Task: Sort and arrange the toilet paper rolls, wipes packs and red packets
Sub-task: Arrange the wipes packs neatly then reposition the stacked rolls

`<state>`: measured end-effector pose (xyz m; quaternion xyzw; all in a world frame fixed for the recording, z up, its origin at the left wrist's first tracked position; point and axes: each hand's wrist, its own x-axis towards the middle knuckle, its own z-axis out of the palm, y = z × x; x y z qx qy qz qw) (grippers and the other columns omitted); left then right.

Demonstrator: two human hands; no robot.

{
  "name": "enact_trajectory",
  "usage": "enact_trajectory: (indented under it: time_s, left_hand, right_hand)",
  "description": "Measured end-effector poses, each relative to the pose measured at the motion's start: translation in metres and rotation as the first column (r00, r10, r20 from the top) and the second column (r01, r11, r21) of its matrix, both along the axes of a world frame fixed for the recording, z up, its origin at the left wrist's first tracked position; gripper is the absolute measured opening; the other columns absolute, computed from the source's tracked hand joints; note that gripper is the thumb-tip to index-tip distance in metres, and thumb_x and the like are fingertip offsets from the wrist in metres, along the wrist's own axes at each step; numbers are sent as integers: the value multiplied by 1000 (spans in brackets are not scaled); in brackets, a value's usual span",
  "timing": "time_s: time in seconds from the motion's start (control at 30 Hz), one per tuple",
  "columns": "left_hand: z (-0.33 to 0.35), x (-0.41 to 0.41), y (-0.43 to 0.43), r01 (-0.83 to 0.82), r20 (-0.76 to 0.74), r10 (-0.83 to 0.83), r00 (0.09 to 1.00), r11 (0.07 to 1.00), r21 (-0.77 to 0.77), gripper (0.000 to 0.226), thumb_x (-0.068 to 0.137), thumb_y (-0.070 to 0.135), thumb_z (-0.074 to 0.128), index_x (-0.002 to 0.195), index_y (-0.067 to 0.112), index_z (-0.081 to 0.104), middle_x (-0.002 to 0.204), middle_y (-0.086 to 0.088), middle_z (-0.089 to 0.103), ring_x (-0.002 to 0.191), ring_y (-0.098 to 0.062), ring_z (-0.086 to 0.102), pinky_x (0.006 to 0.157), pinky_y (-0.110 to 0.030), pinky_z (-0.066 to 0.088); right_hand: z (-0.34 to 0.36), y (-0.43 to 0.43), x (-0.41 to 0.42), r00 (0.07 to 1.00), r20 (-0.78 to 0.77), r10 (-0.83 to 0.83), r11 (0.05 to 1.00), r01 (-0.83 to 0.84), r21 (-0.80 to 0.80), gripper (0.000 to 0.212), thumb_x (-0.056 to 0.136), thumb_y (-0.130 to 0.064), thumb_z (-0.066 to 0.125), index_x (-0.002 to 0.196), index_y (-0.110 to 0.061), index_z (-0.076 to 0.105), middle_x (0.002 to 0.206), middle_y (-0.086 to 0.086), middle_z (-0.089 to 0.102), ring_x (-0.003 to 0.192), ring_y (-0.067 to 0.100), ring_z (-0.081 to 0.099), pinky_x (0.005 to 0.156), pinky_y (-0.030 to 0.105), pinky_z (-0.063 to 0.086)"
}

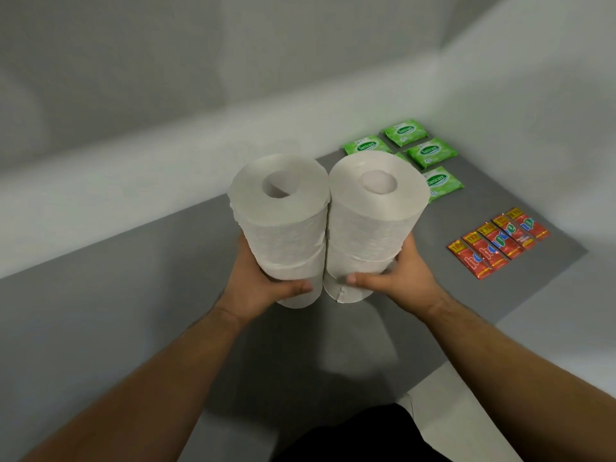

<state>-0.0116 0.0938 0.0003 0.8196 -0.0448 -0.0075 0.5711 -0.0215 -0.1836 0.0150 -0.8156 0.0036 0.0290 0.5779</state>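
Note:
Two stacks of white toilet paper rolls stand side by side and touch, held above the grey surface (133, 295). My left hand (263, 281) grips the left stack (283, 221) near its bottom, thumb across the front. My right hand (400, 275) grips the right stack (370, 221) the same way. Each stack has about three rolls. Several green wipes packs (430, 153) lie in a grid at the back right, one partly hidden behind the right stack. Several red packets (496, 243) lie in an overlapping row at the right.
White walls (166, 95) close off the back and the right side. The grey surface ends at an edge on the near right (500, 328), with a white floor or ledge below it. A dark garment (350, 435) shows at the bottom.

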Motion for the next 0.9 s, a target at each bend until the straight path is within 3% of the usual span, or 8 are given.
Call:
enact_trajectory:
  time_s: [0.07,0.2,0.27,0.43,0.5,0.6,0.8,0.9]
  left_hand:
    - [-10,-7,-2,-31,-74,31,997,1000,2,120,50,27,106,148,30,36,142,14,57,131,-4,57,108,-43,53]
    - [-24,-12,-10,-127,-121,132,984,991,45,93,56,15,100,125,47,46,119,30,60,101,26,56,83,-11,51]
    - [-26,-11,-12,-159,-135,167,977,985,69,93,57,19,101,126,48,45,117,33,58,98,25,56,70,-3,47]
    - [-36,-5,-19,-213,-114,223,968,973,91,97,58,29,100,138,36,46,120,33,55,100,18,55,72,-2,44]
    - [-36,6,-18,-242,-95,250,964,966,88,104,58,29,101,144,32,42,127,27,55,108,11,56,84,-5,44]
    - [-33,28,-13,-291,-57,295,954,954,72,121,50,43,102,150,28,36,146,13,52,130,-8,54,107,-32,48]
    - [-34,78,1,-394,-27,399,917,913,106,117,45,44,103,142,30,39,145,9,53,131,-12,54,110,-37,47]
    - [-36,104,15,-427,-46,442,896,886,181,123,37,59,101,143,35,41,144,7,55,131,-20,58,109,-51,52]
  right_hand:
    - [-6,3,-12,997,-68,-26,1000,25,-19,121,55,-28,101,150,-35,27,136,-31,49,118,-15,51,90,11,46]
    - [-23,7,-18,984,-106,-147,981,131,-140,101,63,-36,94,146,-34,36,136,-15,56,121,14,57,96,34,50]
    - [-27,6,-12,985,-101,-141,982,127,-137,93,67,-34,91,144,-34,39,132,-16,56,117,14,57,92,32,50]
    - [-34,-8,20,996,-76,-44,995,37,-88,68,71,-20,90,123,-42,51,114,-28,60,99,-6,62,76,12,47]
    - [-33,-3,42,999,-34,-20,996,17,-93,65,69,-12,89,107,-49,52,104,-34,60,93,-21,59,69,4,47]
    - [-37,7,75,1000,8,8,999,-8,-43,71,68,1,87,112,-42,53,108,-28,62,93,-21,60,71,2,46]
    - [-48,22,147,1000,-14,9,998,-10,-70,77,68,-11,90,123,-34,41,115,-21,59,105,5,63,95,36,54]
    - [-46,31,178,1000,17,15,991,-12,-132,70,66,-18,89,121,-31,49,108,-11,65,99,16,68,91,45,57]
